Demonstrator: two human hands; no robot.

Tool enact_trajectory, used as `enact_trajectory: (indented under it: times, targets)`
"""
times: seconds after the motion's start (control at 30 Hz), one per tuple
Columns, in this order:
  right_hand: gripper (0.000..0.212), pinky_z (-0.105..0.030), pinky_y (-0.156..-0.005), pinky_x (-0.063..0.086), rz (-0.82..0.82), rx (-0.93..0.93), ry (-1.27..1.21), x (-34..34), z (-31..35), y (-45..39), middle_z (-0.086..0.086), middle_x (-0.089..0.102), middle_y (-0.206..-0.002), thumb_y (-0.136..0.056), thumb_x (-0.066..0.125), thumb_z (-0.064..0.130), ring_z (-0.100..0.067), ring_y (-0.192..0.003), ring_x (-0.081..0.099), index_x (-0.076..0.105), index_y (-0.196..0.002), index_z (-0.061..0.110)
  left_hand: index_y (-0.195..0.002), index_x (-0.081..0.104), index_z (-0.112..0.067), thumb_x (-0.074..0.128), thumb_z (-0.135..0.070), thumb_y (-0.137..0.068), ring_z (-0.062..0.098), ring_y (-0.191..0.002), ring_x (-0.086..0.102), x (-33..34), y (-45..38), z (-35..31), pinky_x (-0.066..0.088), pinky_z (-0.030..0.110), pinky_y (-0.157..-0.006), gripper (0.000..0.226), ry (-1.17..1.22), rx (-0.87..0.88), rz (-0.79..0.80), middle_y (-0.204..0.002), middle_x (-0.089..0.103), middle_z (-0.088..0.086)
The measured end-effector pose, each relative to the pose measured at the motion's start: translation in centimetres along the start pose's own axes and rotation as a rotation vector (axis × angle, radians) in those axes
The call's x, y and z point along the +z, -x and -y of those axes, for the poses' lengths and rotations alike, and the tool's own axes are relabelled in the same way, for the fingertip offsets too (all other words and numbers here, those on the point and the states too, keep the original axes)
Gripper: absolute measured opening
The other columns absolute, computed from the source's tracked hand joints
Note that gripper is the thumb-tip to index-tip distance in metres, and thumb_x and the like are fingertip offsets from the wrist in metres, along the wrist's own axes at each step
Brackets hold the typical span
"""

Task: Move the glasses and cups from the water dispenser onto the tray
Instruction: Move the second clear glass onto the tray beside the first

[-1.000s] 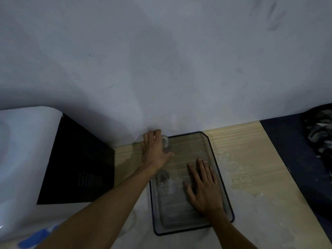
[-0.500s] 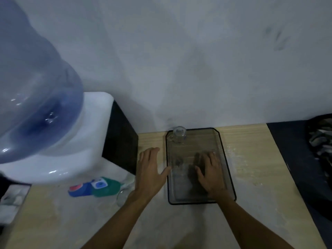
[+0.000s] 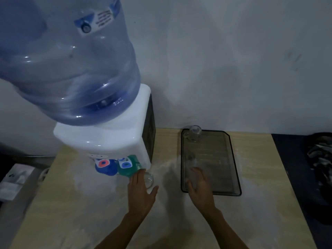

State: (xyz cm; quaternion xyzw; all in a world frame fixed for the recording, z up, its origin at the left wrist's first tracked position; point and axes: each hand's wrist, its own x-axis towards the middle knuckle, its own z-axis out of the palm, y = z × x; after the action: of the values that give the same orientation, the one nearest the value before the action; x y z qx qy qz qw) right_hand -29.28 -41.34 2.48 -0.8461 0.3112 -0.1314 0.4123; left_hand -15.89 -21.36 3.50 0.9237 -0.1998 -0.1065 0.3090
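A white water dispenser (image 3: 115, 141) with a big blue bottle (image 3: 68, 60) stands at the left of the wooden table. Under its blue and green taps (image 3: 118, 165) stands a clear glass (image 3: 148, 179). My left hand (image 3: 142, 191) is open, its fingers spread right beside and partly over that glass. A dark mesh tray (image 3: 233, 169) lies to the right, with one clear glass (image 3: 194, 133) upright in its far left corner. My right hand (image 3: 200, 186) rests flat on the tray's near left corner, holding nothing.
A grey wall runs behind the table. A dark surface with patterned cloth (image 3: 319, 159) lies beyond the table's right edge. Papers (image 3: 14, 178) lie on a lower surface at the left. The tabletop (image 3: 179, 221) is dusted white.
My left hand let go of the glass in the tray's far corner and moved left to the glass under the dispenser. The view swung left and up, showing the dispenser. My right hand slid toward the tray's near corner.
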Motion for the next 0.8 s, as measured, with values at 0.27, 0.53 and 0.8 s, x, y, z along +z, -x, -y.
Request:
enact_trajectory:
  times: [0.27,0.53,0.8]
  targets:
    - [0.039,-0.039,-0.097,0.057,-0.051,-0.042,-0.013,1.7,4.5,2.9,0.011,0.055,-0.13,-0.099,0.062,0.03,-0.013,-0.119,0.058,0.054,-0.136,0.024,-0.142,0.049,-0.01,0.093,-0.026,-0.064,0.031,-0.125,0.057,0.9,-0.9,2.4,0.049,0.04,-0.101,0.091,0.011,0.019,0.064,-0.137,0.06,0.01]
    - [0.04,-0.005,-0.095,0.034,-0.018,0.097,0.047,1.5,5.9,5.9,0.014,0.058,-0.129,-0.1,0.062,0.036,-0.002,-0.114,0.053,0.055,-0.139,0.028,-0.139,0.054,-0.011,0.085,-0.008,-0.071,0.032,-0.122,0.06,1.9,-2.0,3.7,0.052,0.043,-0.101,0.074,-0.021,0.028,0.084,-0.134,0.063,0.012]
    - [0.047,0.0,-0.085,0.042,0.047,0.242,-0.085,1.7,4.4,7.4,0.012,0.065,-0.127,-0.096,0.07,0.032,0.004,-0.109,0.061,0.056,-0.14,0.024,-0.141,0.054,-0.009,0.086,-0.017,-0.076,0.032,-0.129,0.056,0.8,-0.7,1.9,0.044,0.038,-0.107,0.072,0.084,-0.006,0.143,-0.138,0.061,0.011]
